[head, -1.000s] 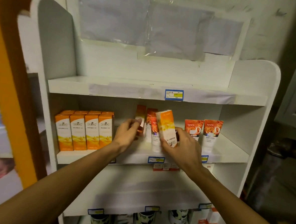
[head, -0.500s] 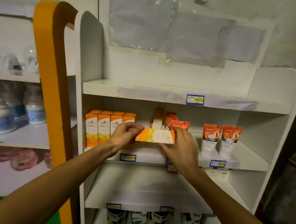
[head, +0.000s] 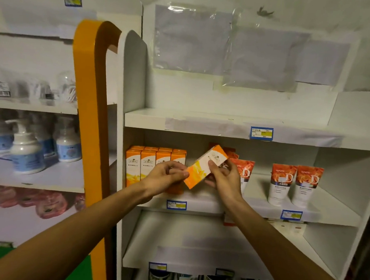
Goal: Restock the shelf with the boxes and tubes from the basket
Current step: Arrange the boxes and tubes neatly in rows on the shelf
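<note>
Two hands hold one orange-and-white box (head: 205,166) tilted in front of the middle shelf (head: 262,206): the left hand (head: 163,176) pinches its lower end, the right hand (head: 225,178) grips its upper half. Four matching boxes (head: 154,166) stand in the front row at left; two white tubes (head: 295,184) stand upright at right.

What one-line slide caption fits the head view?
Both hands, left hand and right hand, hold a tilted orange box before the shelf beside a row of matching boxes.
</note>
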